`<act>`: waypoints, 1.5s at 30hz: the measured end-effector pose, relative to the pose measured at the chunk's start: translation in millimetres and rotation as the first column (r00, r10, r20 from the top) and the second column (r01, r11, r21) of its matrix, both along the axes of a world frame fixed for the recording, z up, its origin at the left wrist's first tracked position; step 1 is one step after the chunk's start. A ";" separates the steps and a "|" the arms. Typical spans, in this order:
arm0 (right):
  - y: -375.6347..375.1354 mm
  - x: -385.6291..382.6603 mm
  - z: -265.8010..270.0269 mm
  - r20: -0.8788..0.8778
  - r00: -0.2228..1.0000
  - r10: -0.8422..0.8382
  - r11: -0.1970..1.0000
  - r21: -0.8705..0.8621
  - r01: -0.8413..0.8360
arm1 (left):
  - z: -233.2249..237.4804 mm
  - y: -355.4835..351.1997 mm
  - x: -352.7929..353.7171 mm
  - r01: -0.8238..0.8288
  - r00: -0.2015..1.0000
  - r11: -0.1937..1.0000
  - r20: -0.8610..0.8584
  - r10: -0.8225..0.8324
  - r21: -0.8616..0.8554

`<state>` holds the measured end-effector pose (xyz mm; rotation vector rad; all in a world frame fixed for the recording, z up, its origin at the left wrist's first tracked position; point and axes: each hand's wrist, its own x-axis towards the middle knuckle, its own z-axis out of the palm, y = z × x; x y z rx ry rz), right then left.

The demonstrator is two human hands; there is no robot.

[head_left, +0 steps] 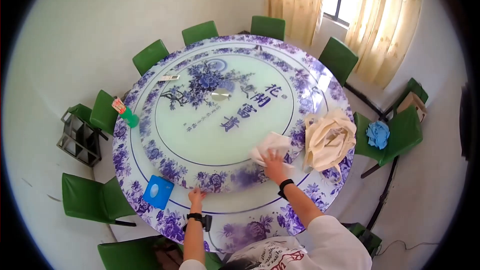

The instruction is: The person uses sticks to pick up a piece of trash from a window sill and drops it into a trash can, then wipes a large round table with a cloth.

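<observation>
My right hand presses down on a white cloth, fingers over it, at the near right part of a round glass turntable. The turntable has purple flowers, a pale middle and large Chinese characters. At its near rim is my left hand, its fingers curled against the edge. Under the turntable stands a larger round table with the same flower pattern. A blue tissue pack lies left of my left hand. Beside the cloth, to the right, sits a crumpled beige cloth bag.
A green bottle stands at the table's left edge. A white remote lies on the far left of the turntable. Green chairs ring the table; one at right holds a blue cloth. A dark rack stands at left.
</observation>
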<state>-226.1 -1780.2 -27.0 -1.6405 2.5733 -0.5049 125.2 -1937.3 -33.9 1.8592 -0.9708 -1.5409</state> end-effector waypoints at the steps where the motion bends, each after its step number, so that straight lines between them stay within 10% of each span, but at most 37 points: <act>1: -12.3 24.4 3.7 0.019 1.000 0.008 0.999 -0.047 -0.007 | -6.4 1.8 0.9 -0.002 1.000 1.000 0.023 0.003 -0.026; 8: -68.9 151.9 14.2 0.223 0.932 0.286 0.931 -0.295 -0.215 | -26.1 24.0 -19.4 -0.131 0.986 0.987 0.088 0.140 -0.095; 17: -31.2 49.8 25.3 0.319 0.874 0.367 0.915 -0.294 -0.277 | -45.4 64.3 -50.5 -0.019 0.998 0.999 0.067 0.017 0.030; 23: 11.3 -64.6 16.1 0.337 0.936 -0.100 0.977 -0.144 0.156 | -27.7 103.0 -83.2 0.129 0.921 0.979 -0.384 -0.060 0.156; 25: 23.8 -92.5 26.0 0.333 0.919 -0.211 0.950 -0.153 0.273 | -42.2 97.1 -78.0 0.573 0.818 0.815 0.004 -0.575 -0.091; 26: 25.9 -101.4 21.9 0.332 0.903 -0.272 0.923 -0.177 0.343 | -45.8 90.7 -68.4 0.526 0.848 0.848 -0.032 -0.528 -0.067; 27: 24.2 -106.6 11.5 0.318 0.914 -0.250 0.927 -0.193 0.321 | -43.6 83.6 -60.8 0.475 0.876 0.879 -0.066 -0.477 -0.044; 28: 25.3 -110.8 -6.3 0.311 0.923 -0.228 0.932 -0.204 0.299 | -27.9 78.7 -48.3 0.144 0.948 0.978 -0.306 -0.092 0.153; 33: -4.2 -35.8 -2.2 0.180 0.982 -0.049 0.980 -0.180 0.082 | -22.4 36.7 -1.1 -0.219 0.963 0.975 -0.169 0.211 -0.029; 39: -51.0 152.0 2.2 0.268 0.911 0.313 0.930 -0.282 -0.236 | -36.0 76.5 -43.7 -0.088 0.988 0.996 -0.128 0.086 -0.006; 40: -57.5 176.4 13.8 0.384 0.832 0.400 0.908 -0.291 -0.302 | -71.7 84.2 -29.7 -0.180 0.842 0.979 -0.500 0.201 0.092; 45: -59.1 184.1 7.5 0.377 0.782 0.497 0.865 -0.284 -0.413 | -76.5 87.1 -31.6 0.209 0.928 0.947 -0.256 -0.271 -0.244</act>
